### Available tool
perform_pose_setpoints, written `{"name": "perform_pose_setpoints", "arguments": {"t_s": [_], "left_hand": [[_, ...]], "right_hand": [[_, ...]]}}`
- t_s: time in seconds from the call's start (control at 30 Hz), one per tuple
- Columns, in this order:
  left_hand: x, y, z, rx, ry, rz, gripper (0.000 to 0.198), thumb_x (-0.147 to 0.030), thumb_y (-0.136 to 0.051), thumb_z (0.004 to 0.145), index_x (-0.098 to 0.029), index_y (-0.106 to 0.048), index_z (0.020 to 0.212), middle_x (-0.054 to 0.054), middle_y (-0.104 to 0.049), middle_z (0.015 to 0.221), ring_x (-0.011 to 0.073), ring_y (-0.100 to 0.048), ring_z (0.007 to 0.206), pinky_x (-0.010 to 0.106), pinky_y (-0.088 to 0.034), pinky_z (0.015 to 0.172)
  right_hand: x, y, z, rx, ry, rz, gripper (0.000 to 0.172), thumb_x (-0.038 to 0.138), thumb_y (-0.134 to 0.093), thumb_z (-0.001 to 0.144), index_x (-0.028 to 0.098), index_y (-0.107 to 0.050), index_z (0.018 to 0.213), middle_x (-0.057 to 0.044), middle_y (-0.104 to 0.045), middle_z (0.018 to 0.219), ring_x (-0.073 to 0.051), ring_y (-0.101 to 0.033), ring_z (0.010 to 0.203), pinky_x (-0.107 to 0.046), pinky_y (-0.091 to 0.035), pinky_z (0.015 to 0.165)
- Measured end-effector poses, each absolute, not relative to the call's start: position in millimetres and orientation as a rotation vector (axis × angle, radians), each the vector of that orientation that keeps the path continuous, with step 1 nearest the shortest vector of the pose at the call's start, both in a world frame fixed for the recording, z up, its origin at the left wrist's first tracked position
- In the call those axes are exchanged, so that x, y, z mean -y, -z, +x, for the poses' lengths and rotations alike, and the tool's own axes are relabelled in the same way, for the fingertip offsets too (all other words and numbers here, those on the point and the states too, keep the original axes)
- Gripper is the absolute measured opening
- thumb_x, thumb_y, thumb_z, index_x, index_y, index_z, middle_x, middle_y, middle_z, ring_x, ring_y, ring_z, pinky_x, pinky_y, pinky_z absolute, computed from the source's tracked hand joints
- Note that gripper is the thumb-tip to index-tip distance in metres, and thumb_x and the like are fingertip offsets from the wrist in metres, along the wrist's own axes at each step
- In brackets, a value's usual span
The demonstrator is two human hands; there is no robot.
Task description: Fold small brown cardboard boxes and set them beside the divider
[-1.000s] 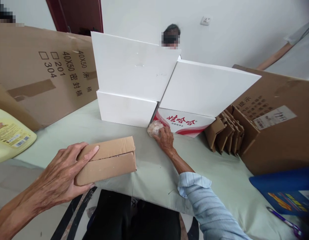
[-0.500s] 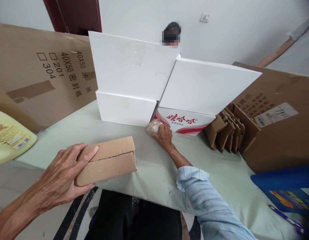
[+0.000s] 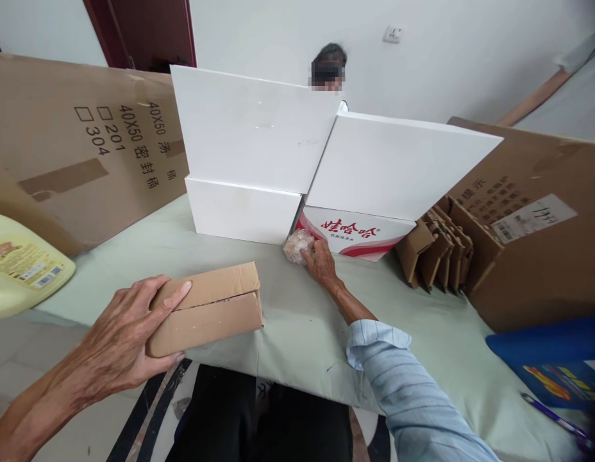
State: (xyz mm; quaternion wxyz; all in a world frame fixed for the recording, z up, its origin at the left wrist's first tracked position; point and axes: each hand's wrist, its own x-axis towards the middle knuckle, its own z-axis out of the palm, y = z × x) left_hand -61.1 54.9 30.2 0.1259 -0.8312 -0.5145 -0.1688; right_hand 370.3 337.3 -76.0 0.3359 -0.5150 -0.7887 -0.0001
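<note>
My left hand (image 3: pixel 134 330) is closed around one end of a small brown cardboard box (image 3: pixel 215 308), its thumb lying along the top. The box is tilted above the table's front edge, with a seam between its flaps facing up. My right hand (image 3: pixel 324 264) reaches to a ball of crumpled clear plastic (image 3: pixel 297 247) on the table. Its curled fingers and thumb touch the ball's right side; some fingertips are hidden. Directly behind the ball stand a white box (image 3: pixel 244 210) and a white-and-red printed box (image 3: pixel 360 232).
Two larger white panels rise above the boxes: a left panel (image 3: pixel 249 131) and a right panel (image 3: pixel 398 167). Big cartons (image 3: pixel 86 147) flank the table, with folded cardboard (image 3: pixel 451 250) at right. A yellow bottle (image 3: pixel 25 266), a blue pack (image 3: pixel 557 366) and a pen (image 3: pixel 557 417) lie around. Another person is behind.
My right hand has shifted slightly right and its thumb covers less of the plastic ball, which stays nearly in place. My left hand and the cardboard box have hardly moved.
</note>
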Motion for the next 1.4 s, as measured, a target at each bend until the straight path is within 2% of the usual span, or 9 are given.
{"name": "perform_pose_setpoints", "arguments": {"t_s": [0.23,0.3,0.4,0.5,0.6,0.87,1.03,1.27,1.4], "left_hand": [[-54.3,-30.4,-61.0,1.504,0.478,-2.409,0.104,-0.043,-0.072,0.085,-0.030,-0.019,0.173,0.020,-0.052,0.142,0.0415,-0.059,0.121,0.052,-0.051,0.096],[-54.3,-30.3,-61.0,1.494,0.479,-2.409,0.104,-0.044,-0.072,0.084,-0.029,-0.020,0.173,0.020,-0.052,0.142,0.0419,-0.059,0.120,0.052,-0.051,0.095],[-54.6,-30.5,-60.8,1.493,0.471,-2.411,0.104,-0.045,-0.072,0.084,-0.029,-0.020,0.173,0.020,-0.051,0.142,0.0414,-0.059,0.120,0.052,-0.051,0.095],[-54.8,-31.3,-60.4,1.511,0.458,-2.413,0.103,-0.045,-0.070,0.086,-0.030,-0.018,0.173,0.019,-0.050,0.143,0.0412,-0.058,0.121,0.052,-0.052,0.095],[-54.5,-31.8,-60.4,1.522,0.457,-2.421,0.103,-0.044,-0.071,0.086,-0.030,-0.018,0.173,0.020,-0.050,0.144,0.0413,-0.058,0.122,0.053,-0.052,0.096],[-53.3,-30.0,-62.4,1.554,0.455,-2.436,0.105,-0.044,-0.073,0.085,-0.032,-0.018,0.174,0.020,-0.051,0.144,0.0416,-0.059,0.119,0.055,-0.051,0.097],[-53.9,-33.4,-61.1,1.575,0.482,-2.448,0.102,-0.044,-0.076,0.084,-0.030,-0.027,0.172,0.020,-0.052,0.146,0.0420,-0.060,0.123,0.054,-0.050,0.101],[-55.8,-38.7,-56.3,1.552,0.466,-2.468,0.108,-0.043,-0.081,0.082,-0.029,-0.023,0.173,0.021,-0.051,0.147,0.0431,-0.056,0.131,0.056,-0.051,0.103],[-58.1,-39.1,-58.1,1.591,0.485,-2.484,0.108,-0.044,-0.083,0.080,-0.028,-0.028,0.172,0.019,-0.050,0.146,0.0416,-0.054,0.131,0.056,-0.049,0.106]], "right_hand": [[-339.1,74.6,373.2,2.051,0.031,-1.318,0.042,0.062,-0.045,0.109,0.023,-0.056,0.101,-0.011,-0.063,0.101,-0.027,-0.056,0.095,-0.043,-0.051,0.088],[-336.0,72.8,370.6,2.033,0.073,-1.332,0.045,0.062,-0.046,0.108,0.020,-0.060,0.109,-0.016,-0.065,0.110,-0.031,-0.057,0.106,-0.046,-0.051,0.095],[-334.5,71.4,362.3,2.032,0.183,-1.335,0.054,0.060,-0.051,0.106,0.014,-0.062,0.132,-0.022,-0.061,0.138,-0.038,-0.053,0.127,-0.054,-0.045,0.108],[-340.8,74.1,353.4,2.121,0.332,-1.321,0.063,0.058,-0.052,0.106,0.013,-0.056,0.149,-0.023,-0.054,0.155,-0.040,-0.049,0.139,-0.057,-0.038,0.118],[-350.6,82.3,348.9,2.227,0.389,-1.352,0.064,0.054,-0.051,0.107,0.013,-0.052,0.157,-0.023,-0.048,0.164,-0.040,-0.045,0.147,-0.058,-0.036,0.121],[-362.8,109.9,348.7,2.236,0.381,-1.390,0.066,0.047,-0.050,0.107,0.011,-0.046,0.162,-0.025,-0.041,0.168,-0.041,-0.036,0.155,-0.059,-0.034,0.123],[-364.5,117.8,348.9,2.196,0.374,-1.385,0.068,0.046,-0.050,0.106,0.008,-0.043,0.162,-0.027,-0.041,0.168,-0.041,-0.036,0.154,-0.059,-0.032,0.124],[-359.9,104.1,352.6,2.224,0.326,-1.377,0.075,0.049,-0.054,0.103,0.006,-0.039,0.163,-0.029,-0.041,0.168,-0.042,-0.037,0.154,-0.061,-0.033,0.123],[-337.3,85.9,354.4,2.178,0.308,-1.346,0.078,0.052,-0.055,0.102,0.006,-0.038,0.163,-0.030,-0.039,0.169,-0.046,-0.037,0.155,-0.065,-0.036,0.121]]}}
